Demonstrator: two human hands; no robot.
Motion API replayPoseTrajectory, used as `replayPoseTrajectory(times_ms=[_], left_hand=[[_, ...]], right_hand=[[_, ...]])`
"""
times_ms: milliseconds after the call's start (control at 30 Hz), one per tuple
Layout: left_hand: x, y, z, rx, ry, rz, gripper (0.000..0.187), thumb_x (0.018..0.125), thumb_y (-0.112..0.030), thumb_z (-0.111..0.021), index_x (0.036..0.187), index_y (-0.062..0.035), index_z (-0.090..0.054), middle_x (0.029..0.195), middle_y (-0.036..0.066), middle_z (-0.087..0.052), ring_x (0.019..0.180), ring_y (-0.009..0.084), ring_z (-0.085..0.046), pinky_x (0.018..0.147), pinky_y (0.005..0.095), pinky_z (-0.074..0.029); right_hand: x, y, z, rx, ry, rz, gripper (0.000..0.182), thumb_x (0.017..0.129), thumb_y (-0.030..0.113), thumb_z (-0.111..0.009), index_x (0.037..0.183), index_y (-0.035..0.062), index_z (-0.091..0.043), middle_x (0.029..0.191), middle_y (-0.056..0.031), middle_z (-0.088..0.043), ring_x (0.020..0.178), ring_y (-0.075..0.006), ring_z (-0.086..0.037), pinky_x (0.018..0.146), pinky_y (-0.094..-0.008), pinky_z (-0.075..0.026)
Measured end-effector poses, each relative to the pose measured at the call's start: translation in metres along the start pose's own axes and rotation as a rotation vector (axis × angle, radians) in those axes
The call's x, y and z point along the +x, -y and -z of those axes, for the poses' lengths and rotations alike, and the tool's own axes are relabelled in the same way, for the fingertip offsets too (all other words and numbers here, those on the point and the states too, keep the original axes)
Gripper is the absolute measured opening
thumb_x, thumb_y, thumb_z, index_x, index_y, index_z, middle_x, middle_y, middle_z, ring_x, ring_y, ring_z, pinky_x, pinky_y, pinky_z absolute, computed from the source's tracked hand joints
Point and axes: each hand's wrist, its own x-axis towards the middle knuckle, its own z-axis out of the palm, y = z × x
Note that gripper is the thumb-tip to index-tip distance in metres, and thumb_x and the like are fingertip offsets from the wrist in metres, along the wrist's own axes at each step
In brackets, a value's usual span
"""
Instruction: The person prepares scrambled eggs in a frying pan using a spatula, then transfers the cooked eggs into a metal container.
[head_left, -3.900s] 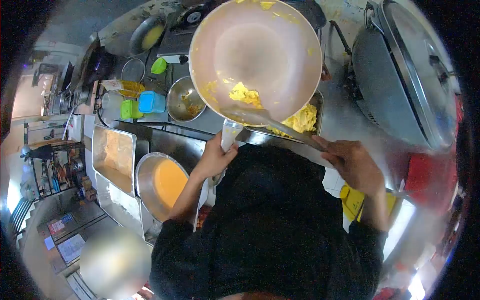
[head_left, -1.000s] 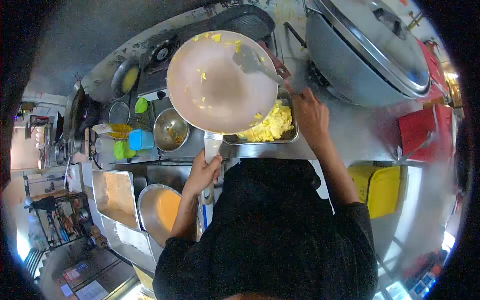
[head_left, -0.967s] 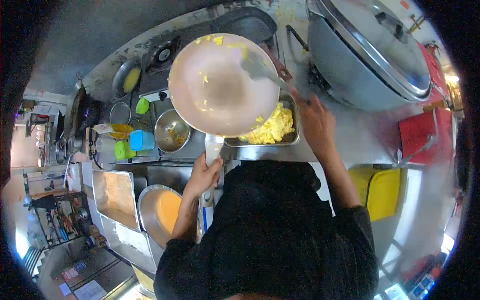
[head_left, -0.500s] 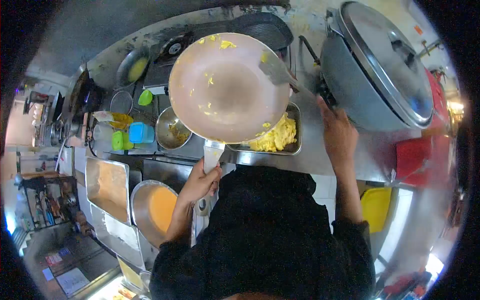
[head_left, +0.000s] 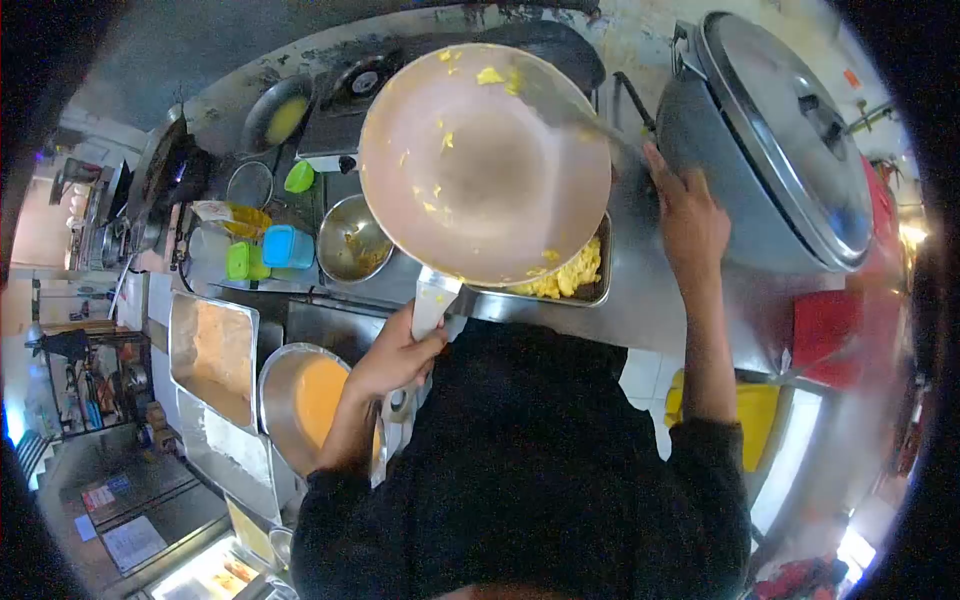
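My left hand [head_left: 400, 352] is closed around the pale handle of a frying pan [head_left: 480, 170]. The pan is held up over the counter with its light inside facing me, and small bits of yellow scrambled egg [head_left: 490, 76] cling to it. Closed around the dark handle of a spatula [head_left: 565, 112] is my right hand [head_left: 695, 225]. The motion-blurred blade lies over the pan's far right inner wall, beside a smear of egg. Below the pan, a metal tray [head_left: 606, 270] holds a heap of scrambled egg [head_left: 575, 275], partly hidden by the pan.
A large lidded pot [head_left: 720, 150] stands at right. Left of the pan are a steel bowl [head_left: 355, 240], a blue container [head_left: 288, 246] and a green container [head_left: 243, 261]. Nearer at left sits a bowl of orange liquid [head_left: 320, 400]. A dark pan [head_left: 275, 115] stands behind.
My right hand and the spatula have moved farther away, toward the pan's far side. The pan has shifted slightly right, covering more of the egg tray. The view has shifted slightly too.
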Motion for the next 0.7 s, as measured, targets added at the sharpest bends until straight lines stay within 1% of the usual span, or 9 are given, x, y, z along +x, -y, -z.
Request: replayPoseTrajectory(times_ms=[67, 133, 167, 233, 367, 467, 600, 667, 700], left_hand=[[0.002, -0.004, 0.0, 0.013, 0.029, -0.02, 0.01, 0.083, -0.004, -0.051, 0.09, -0.0046, -0.044, 0.059, 0.0, -0.045, 0.04, 0.0074, -0.043, 0.034, 0.0221, -0.036], [-0.003, -0.009, 0.002, -0.003, 0.017, 0.008, 0.01, 0.082, -0.005, -0.051, 0.09, -0.0043, -0.044, 0.059, 0.0, -0.045, 0.04, 0.0075, -0.044, 0.034, 0.0221, -0.036], [-0.003, -0.012, 0.004, -0.024, 0.005, 0.029, 0.011, 0.082, -0.006, -0.052, 0.09, -0.004, -0.044, 0.058, 0.0, -0.046, 0.04, 0.0075, -0.044, 0.035, 0.0222, -0.037], [-0.006, -0.009, 0.01, 0.009, 0.033, 0.012, 0.012, 0.082, -0.007, -0.052, 0.09, -0.0037, -0.044, 0.058, 0.0, -0.046, 0.039, 0.0078, -0.044, 0.035, 0.0221, -0.037], [-0.004, -0.009, 0.009, 0.116, 0.048, -0.005, 0.014, 0.081, -0.008, -0.054, 0.091, -0.0033, -0.045, 0.057, 0.001, -0.046, 0.04, 0.0079, -0.045, 0.036, 0.0218, -0.037], [-0.001, -0.009, 0.011, 0.147, 0.079, 0.035, 0.015, 0.081, -0.006, -0.053, 0.092, -0.0031, -0.044, 0.06, 0.001, -0.047, 0.04, 0.0075, -0.045, 0.036, 0.0221, -0.038], [-0.006, -0.011, 0.019, 0.109, 0.088, 0.049, 0.015, 0.077, -0.005, -0.053, 0.089, -0.0038, -0.043, 0.068, 0.0, -0.046, 0.045, 0.0062, -0.045, 0.036, 0.0215, -0.039], [-0.009, -0.013, 0.015, 0.132, 0.032, 0.035, 0.017, 0.075, -0.003, -0.053, 0.088, -0.0032, -0.043, 0.067, 0.001, -0.046, 0.045, 0.0063, -0.046, 0.036, 0.0219, -0.04], [-0.008, -0.015, 0.015, 0.127, 0.028, 0.038, 0.017, 0.075, -0.003, -0.053, 0.088, -0.0032, -0.043, 0.067, 0.001, -0.046, 0.045, 0.0063, -0.046, 0.036, 0.0219, -0.04]], right_hand=[[0.014, 0.008, -0.016, 0.005, -0.052, 0.052, 0.042, 0.08, 0.015, -0.054, 0.118, 0.0347, -0.053, 0.087, -0.0065, -0.056, 0.069, -0.0252, -0.06, 0.057, -0.0376, -0.05], [0.03, 0.016, -0.027, 0.0, -0.251, 0.271, 0.043, 0.08, 0.014, -0.051, 0.117, 0.035, -0.054, 0.081, -0.0053, -0.054, 0.064, -0.0236, -0.059, 0.052, -0.0353, -0.05], [0.026, 0.012, -0.02, 0.0, -0.258, 0.269, 0.043, 0.08, 0.014, -0.051, 0.117, 0.035, -0.054, 0.081, -0.0053, -0.054, 0.064, -0.0236, -0.059, 0.052, -0.0353, -0.05], [0.013, 0.004, 0.012, -0.166, -0.005, 0.088, 0.046, 0.079, 0.012, -0.05, 0.119, 0.0347, -0.052, 0.079, -0.0051, -0.052, 0.064, -0.0224, -0.058, 0.053, -0.0334, -0.049], [0.011, -0.019, 0.001, -0.127, -0.013, 0.08, 0.049, 0.078, 0.01, -0.049, 0.12, 0.0348, -0.051, 0.078, -0.005, -0.05, 0.064, -0.0219, -0.056, 0.055, -0.0327, -0.049], [0.039, 0.003, -0.022, -0.045, -0.252, 0.373, 0.054, 0.073, 0.007, -0.053, 0.12, 0.0341, -0.051, 0.074, -0.0049, -0.049, 0.062, -0.0234, -0.056, 0.055, -0.0337, -0.048], [0.032, -0.008, 0.002, -0.054, -0.193, 0.337, 0.052, 0.074, 0.008, -0.052, 0.119, 0.0325, -0.051, 0.076, -0.005, -0.051, 0.065, -0.0237, -0.057, 0.056, -0.0344, -0.048], [0.028, -0.026, 0.019, -0.15, -0.023, 0.152, 0.049, 0.076, 0.009, -0.051, 0.119, 0.0314, -0.052, 0.077, -0.0053, -0.052, 0.068, -0.0239, -0.058, 0.058, -0.0352, -0.048], [0.033, -0.022, 0.017, -0.148, -0.02, 0.158, 0.049, 0.076, 0.009, -0.051, 0.119, 0.0314, -0.052, 0.077, -0.0053, -0.052, 0.068, -0.0239, -0.058, 0.058, -0.0352, -0.048]])
